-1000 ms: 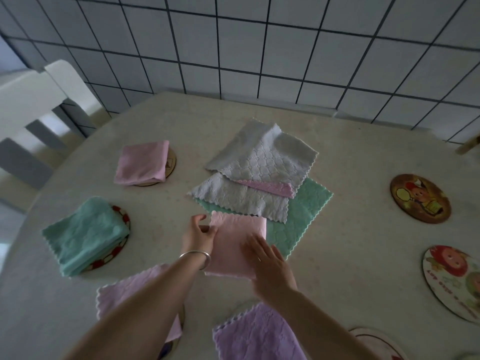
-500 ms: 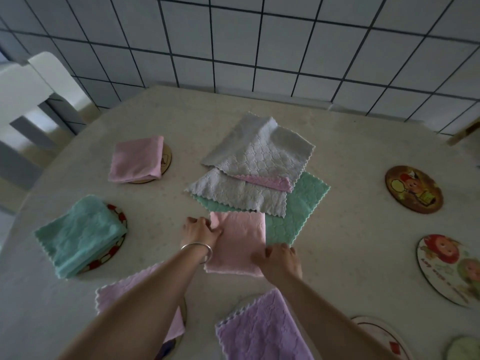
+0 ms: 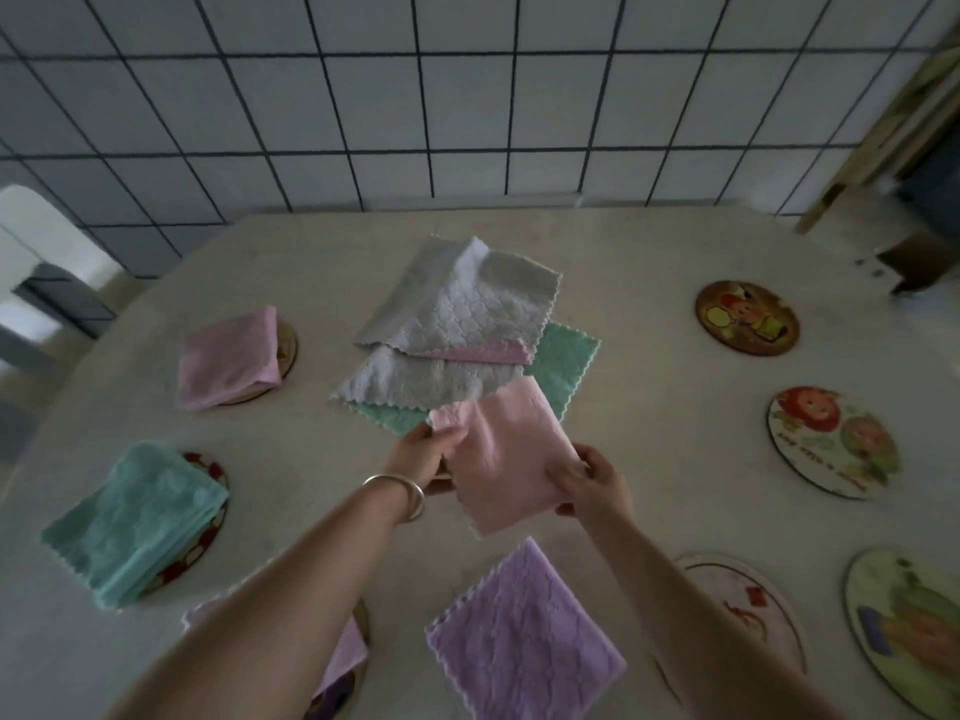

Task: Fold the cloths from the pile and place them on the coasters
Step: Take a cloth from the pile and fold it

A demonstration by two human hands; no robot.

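Observation:
A folded pink cloth hangs lifted above the table, tilted. My left hand pinches its near-left corner and my right hand grips its right edge. Behind it lies the pile: grey cloths over a pink one and a green one. Folded cloths lie on coasters at the left: a pink one, a green one and a pale pink one under my left forearm. A folded purple cloth lies in front. Bare coasters ring the right side, another partly under my right forearm.
The round pale table stands against a tiled wall. A white chair back rises at the far left. Wooden furniture and a dark box stand at the far right.
Both hands took hold of the folded pink cloth and lifted it off the table, swinging it up and to the right. The view has tilted up and rightward.

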